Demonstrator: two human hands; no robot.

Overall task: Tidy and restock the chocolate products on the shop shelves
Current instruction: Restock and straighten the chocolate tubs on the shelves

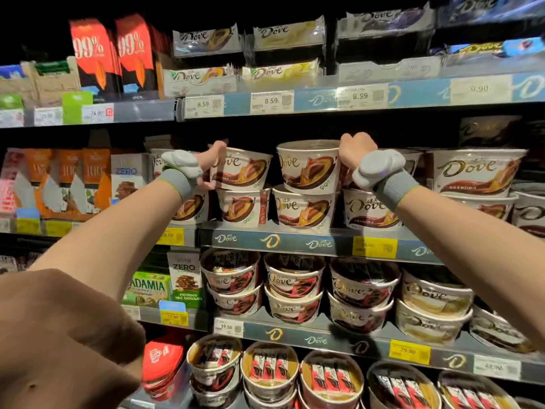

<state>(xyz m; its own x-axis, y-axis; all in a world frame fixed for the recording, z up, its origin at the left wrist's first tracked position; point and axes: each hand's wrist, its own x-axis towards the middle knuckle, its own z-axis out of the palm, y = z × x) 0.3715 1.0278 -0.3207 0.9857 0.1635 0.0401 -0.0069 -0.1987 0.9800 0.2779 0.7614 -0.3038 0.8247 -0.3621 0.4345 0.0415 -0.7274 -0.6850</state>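
**Both hands up at the Dove tub shelf**

The person reaches with both arms to the middle shelf [324, 235], where white Dove chocolate tubs stand stacked two high. The left hand [211, 163] cups the left side of one upper tub [240, 169], thumb at its rim and fingers curled round its lower edge where it sits on the tub beneath [243, 206]. The right hand [352, 152] grips the right rim of the neighbouring upper tub [308, 166], fingers hooked over the top and out of sight behind it. That tub rests on another [303, 209] and stands just beside the left-hand one, a narrow gap between them. Each wrist carries a grey band with a pale grey device (the right one [376, 168] shows a small lit dot). Above, a shelf holds flat Dove bars [280, 72] in trays with price tags [271, 101] below. Lower shelves carry more Dove tubs [295, 278], some showing wrapped pieces through clear lids.
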